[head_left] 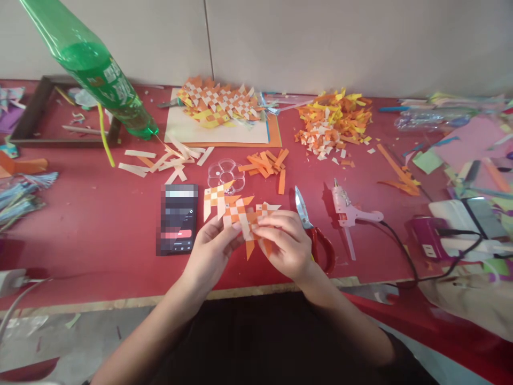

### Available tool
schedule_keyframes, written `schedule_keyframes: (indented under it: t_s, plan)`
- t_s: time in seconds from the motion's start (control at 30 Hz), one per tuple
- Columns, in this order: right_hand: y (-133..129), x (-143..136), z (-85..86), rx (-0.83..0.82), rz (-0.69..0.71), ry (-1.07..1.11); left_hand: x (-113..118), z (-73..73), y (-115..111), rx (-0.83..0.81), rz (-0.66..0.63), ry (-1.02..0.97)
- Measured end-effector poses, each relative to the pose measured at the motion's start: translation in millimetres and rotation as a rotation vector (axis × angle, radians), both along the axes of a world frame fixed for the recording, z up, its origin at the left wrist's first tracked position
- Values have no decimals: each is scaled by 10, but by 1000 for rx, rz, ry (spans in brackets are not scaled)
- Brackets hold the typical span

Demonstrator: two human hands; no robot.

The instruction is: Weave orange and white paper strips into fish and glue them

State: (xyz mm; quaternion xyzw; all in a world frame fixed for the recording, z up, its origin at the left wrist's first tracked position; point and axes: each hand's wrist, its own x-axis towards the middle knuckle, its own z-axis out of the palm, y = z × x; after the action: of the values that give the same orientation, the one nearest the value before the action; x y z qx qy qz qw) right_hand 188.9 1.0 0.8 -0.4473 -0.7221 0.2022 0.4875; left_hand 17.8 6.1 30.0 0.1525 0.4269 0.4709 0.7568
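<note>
Between my hands is an orange and white woven paper fish [237,210] with pointed strip ends. My left hand [210,248] pinches its near left side between thumb and fingers. My right hand [286,240] closes on its right side, the fingertips hiding part of the weave. Two similar woven pieces show just beyond: a checkered one [215,198] at the left and a partly covered one [267,208] behind my right fingers. Whether these lie on the table or are joined to the held fish, I cannot tell. Scissors [303,208] with red handles lie beside my right hand.
A phone [187,216] lies left of my hands; a glue gun [347,208] with a cord is at the right. Beyond are white strips [170,160], orange strips [266,162], a clear flower-shaped tray [214,170], woven fish [224,101], paper scraps [339,120] and a tall green bottle [102,80].
</note>
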Motion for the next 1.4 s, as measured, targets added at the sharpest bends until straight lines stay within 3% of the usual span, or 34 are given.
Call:
schedule_keyframes:
  t_s: [0.23,0.43,0.53,0.63,0.8,1.07,1.4]
  plan:
    - [-46,-162,-6,-332,-144,275,49,-85,-28,-13,52,-13]
    - [-95,-257,-67,-491,-16,322,63,-143,0,-73,16,-19]
    - [-111,-216,3,-476,-37,285,39,-169,-3,-94,47,14]
    - [-71,-99,43,-401,-156,207,-2,-184,1,-115,80,45]
    - [126,107,-56,-315,-240,-134,-23,-150,36,-122,104,81]
    - [215,140,-235,-240,-252,-471,14,-104,33,-94,75,84]
    - [188,188,-148,-212,-152,-534,11,-139,41,-42,84,136]
